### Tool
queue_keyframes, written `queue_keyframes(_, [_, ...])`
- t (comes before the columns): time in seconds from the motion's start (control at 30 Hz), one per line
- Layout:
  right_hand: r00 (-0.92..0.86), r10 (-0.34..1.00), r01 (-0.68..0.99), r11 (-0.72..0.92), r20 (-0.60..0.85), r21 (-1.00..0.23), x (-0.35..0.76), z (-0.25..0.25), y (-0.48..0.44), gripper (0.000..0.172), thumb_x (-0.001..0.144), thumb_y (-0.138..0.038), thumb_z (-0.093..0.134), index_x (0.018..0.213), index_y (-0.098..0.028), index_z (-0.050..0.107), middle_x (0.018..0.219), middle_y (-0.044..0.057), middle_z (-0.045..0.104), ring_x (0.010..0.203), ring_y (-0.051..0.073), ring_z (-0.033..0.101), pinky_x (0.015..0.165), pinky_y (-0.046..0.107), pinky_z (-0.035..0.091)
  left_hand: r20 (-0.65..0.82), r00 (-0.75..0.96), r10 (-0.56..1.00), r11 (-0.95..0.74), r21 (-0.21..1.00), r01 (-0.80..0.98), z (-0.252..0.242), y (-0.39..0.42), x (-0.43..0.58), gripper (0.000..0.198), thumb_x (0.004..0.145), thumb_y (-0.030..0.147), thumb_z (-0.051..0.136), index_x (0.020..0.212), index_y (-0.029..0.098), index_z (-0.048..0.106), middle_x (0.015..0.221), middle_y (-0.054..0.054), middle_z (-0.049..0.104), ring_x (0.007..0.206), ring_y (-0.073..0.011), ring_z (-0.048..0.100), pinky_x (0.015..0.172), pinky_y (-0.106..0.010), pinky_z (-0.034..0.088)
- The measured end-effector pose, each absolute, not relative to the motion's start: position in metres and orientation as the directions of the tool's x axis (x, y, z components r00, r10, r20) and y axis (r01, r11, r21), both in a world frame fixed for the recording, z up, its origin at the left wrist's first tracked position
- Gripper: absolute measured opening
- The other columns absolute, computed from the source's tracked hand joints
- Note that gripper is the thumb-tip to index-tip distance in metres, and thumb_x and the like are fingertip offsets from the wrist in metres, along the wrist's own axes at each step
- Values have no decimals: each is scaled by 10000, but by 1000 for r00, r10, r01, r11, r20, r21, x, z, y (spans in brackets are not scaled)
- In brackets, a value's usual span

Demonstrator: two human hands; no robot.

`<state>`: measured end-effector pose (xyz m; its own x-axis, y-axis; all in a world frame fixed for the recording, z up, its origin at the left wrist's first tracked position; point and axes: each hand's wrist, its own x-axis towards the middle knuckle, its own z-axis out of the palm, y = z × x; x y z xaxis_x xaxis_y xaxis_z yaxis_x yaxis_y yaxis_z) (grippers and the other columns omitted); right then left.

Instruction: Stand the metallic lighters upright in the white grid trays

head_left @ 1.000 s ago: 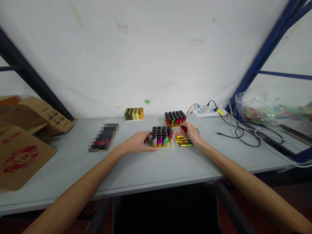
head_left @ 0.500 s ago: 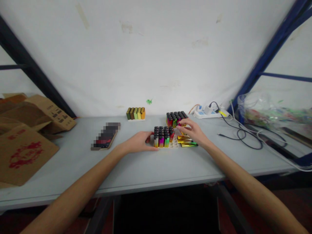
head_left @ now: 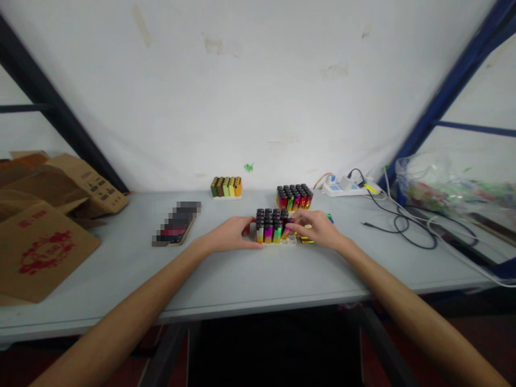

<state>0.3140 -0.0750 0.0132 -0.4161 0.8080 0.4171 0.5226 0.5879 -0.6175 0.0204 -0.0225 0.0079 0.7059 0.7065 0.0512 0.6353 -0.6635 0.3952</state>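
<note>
Upright lighters with black tops [head_left: 268, 231] fill the left part of a white tray [head_left: 288, 240]. My left hand [head_left: 231, 235] is at the tray's left side, thumb and fingers apart around its end; whether it presses on the tray is hard to tell. My right hand [head_left: 316, 228] pinches a pink and yellow lighter [head_left: 287, 230] at the right end of the filled rows. Loose shiny lighters [head_left: 307, 240] lie partly hidden under my right hand. Behind stands a second block of black-topped lighters [head_left: 294, 199].
A block of green and yellow lighters [head_left: 226, 188] stands near the wall. A phone [head_left: 177, 224] and cardboard boxes [head_left: 48, 250] are at the left. A power strip [head_left: 346, 187], cables [head_left: 397, 228] and a plastic bag [head_left: 439, 180] are at the right.
My right hand has moved down and left from beside the rear block to the front tray, bringing the pink lighter. My left hand stays at the tray's side.
</note>
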Motion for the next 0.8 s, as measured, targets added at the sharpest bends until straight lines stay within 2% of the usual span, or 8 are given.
queue_keyframes(0.23, [-477, 796, 654, 604, 372, -455, 313, 8, -71, 426, 947, -589, 617, 821, -186, 668, 715, 30, 701, 603, 148, 599, 585, 252, 416, 44, 708, 705, -666, 387, 638, 9, -24, 21, 671, 739, 746, 691, 1063, 160, 645, 853, -45, 667, 721, -219, 609, 638, -285, 402])
queue_keyframes(0.37, [-468, 809, 701, 585, 357, -407, 327, 18, -69, 474, 1030, -549, 481, 849, -173, 704, 736, 41, 703, 635, 155, 599, 631, 269, 413, 41, 701, 712, -659, 384, 647, 10, -24, 20, 669, 733, 756, 683, 1045, 166, 645, 845, -41, 666, 722, -221, 609, 640, -286, 406])
queue_keyframes(0.43, [-454, 825, 724, 562, 338, -399, 341, 23, -67, 447, 1035, -521, 480, 910, -172, 730, 804, 58, 729, 695, 171, 631, 672, 279, 440, 35, 700, 713, -656, 387, 649, 11, -25, 21, 662, 730, 756, 685, 1034, 168, 640, 845, -40, 664, 724, -220, 610, 636, -285, 408])
queue_keyframes(0.6, [-532, 826, 717, 556, 186, -420, 367, 20, -58, 367, 927, -524, 650, 1009, -189, 773, 1022, 118, 740, 889, 242, 672, 814, 342, 508, 30, 691, 722, -642, 399, 654, 13, -26, 21, 643, 721, 749, 691, 1005, 175, 635, 841, -36, 663, 719, -217, 612, 638, -286, 411])
queue_keyframes(0.8, [-489, 844, 727, 534, 221, -432, 361, 5, -53, 302, 919, -486, 658, 924, -192, 723, 960, 116, 698, 874, 251, 630, 786, 367, 506, 34, 696, 718, -648, 397, 650, 13, -26, 21, 642, 725, 762, 683, 989, 179, 627, 847, -41, 670, 726, -228, 620, 644, -294, 414])
